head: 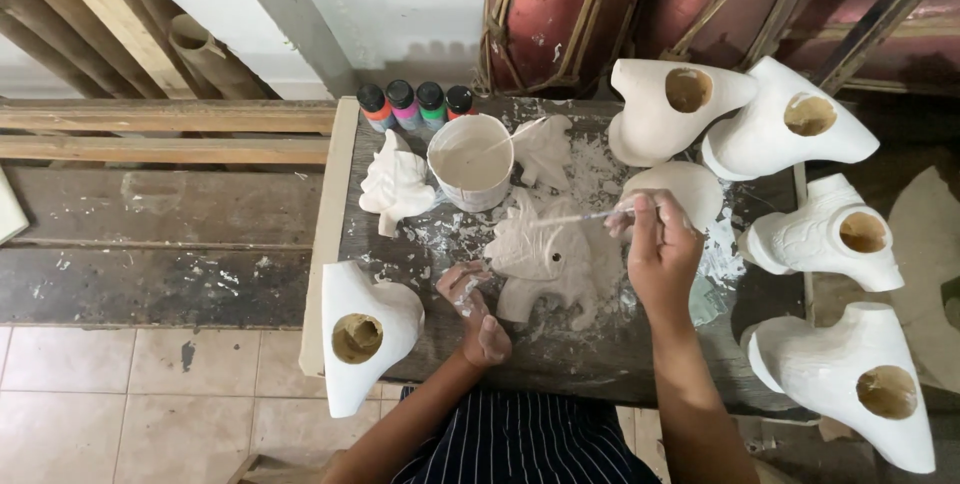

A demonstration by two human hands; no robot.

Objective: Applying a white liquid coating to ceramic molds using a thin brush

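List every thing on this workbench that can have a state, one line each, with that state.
left hand: fingers resting on the carved figure's edge
right hand: shut on the paintbrush
paintbrush: held low, tip over the figure
carved figure: lying flat, coated white
paint tub: open, holding white paint
paint bottles: four, upright, capped
hollow white pieces: openings facing up, white coated

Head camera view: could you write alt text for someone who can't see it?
A right hand holds a thin brush over a white carved figure that the left hand steadies on a paint-spattered table, beside a tub of white paint.
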